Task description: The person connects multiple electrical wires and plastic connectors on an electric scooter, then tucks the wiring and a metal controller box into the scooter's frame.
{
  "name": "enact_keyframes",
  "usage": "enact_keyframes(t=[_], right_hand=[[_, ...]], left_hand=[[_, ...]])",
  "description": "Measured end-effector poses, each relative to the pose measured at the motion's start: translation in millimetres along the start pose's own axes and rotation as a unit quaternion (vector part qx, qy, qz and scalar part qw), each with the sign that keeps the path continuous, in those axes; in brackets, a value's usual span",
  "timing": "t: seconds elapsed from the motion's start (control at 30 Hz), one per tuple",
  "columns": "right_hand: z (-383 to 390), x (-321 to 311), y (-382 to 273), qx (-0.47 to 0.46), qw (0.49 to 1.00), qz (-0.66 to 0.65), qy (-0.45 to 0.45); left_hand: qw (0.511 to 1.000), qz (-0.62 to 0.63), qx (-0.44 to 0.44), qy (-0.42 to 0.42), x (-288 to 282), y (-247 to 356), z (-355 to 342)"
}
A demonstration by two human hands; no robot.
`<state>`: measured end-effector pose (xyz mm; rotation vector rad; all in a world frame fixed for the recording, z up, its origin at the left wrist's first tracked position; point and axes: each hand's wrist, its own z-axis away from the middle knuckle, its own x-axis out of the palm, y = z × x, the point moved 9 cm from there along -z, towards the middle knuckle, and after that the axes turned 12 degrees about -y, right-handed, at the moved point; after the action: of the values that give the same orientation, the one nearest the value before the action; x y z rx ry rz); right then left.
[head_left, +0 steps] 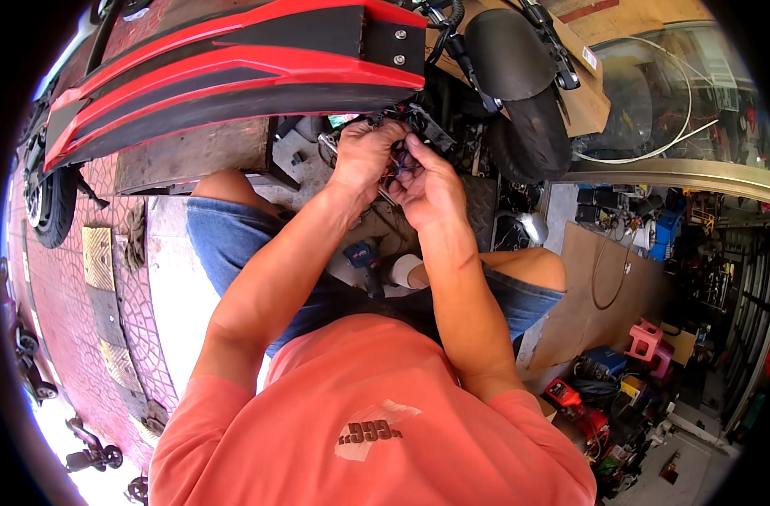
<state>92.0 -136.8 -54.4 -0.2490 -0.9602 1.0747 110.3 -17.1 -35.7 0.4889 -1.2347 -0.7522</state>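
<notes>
Both my hands are close together at a bundle of thin wires (396, 164) beside a red and black scooter deck (317, 78). My left hand (364, 154) pinches at the wires from the left. On the right, my right hand (433, 187) has its fingers curled round the same wires, palm partly turned up. Just beyond the fingertips lies a dark jumble of wiring and a black flat part (435, 131) by the deck's lower edge. My fingers hide the exact spot where the wires are gripped.
A black wheel (537, 139) under a dark fender (510, 55) stands to the right of my hands. Below them, a blue power drill (362, 255) rests between my legs. A worn wooden board (195, 156) is at left. Tools and a pink stool (645, 337) crowd the right side.
</notes>
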Motion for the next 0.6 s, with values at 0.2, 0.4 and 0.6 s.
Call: enact_keyframes(t=[0.2, 0.4, 0.6], right_hand=[[-12, -1, 0, -0.042, 0.998, -0.022, -0.032], [6, 14, -2, -0.097, 0.993, 0.013, -0.06], [17, 13, -8, -0.145, 0.981, 0.107, -0.074]], left_hand=[[0.999, -0.015, -0.034, 0.005, -6, -4, -5], [0.994, 0.028, -0.104, 0.026, -10, -11, -5], [0.993, 0.043, -0.111, -0.001, -2, -13, -3]])
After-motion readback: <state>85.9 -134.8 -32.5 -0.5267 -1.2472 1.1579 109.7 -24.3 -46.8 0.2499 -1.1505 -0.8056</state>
